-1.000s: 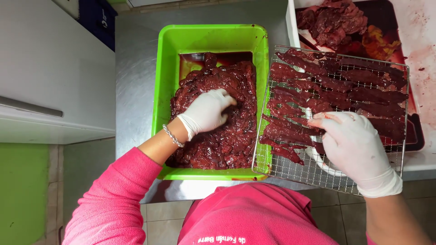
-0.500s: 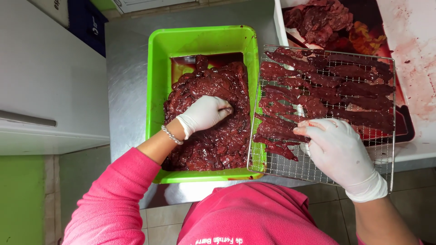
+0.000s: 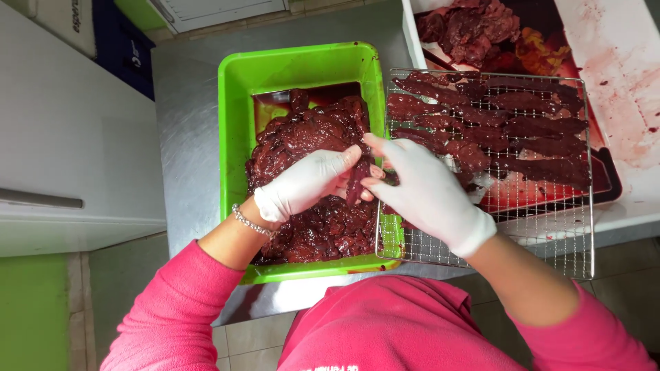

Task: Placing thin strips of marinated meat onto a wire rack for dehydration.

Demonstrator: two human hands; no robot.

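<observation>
fingers: gloved fingers (image 3: 357, 180) of both hands pinch one dark meat strip (image 3: 357, 184) between them
left hand (image 3: 306, 182): closed on the strip's left side, over the green tub (image 3: 237, 137)
right hand (image 3: 421, 192): gripping from the right, equally near
strip axis: roughly upright, hanging down from the fingertips
meat pile (image 3: 309, 206): wet, glossy, directly below the fingers
wire rack (image 3: 543, 227): right of the fingers, thin grid, flat strips laid in rows
tabletop (image 3: 185, 137): brushed steel

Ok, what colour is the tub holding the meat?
Bright green tub, clearest in the head view.
</observation>
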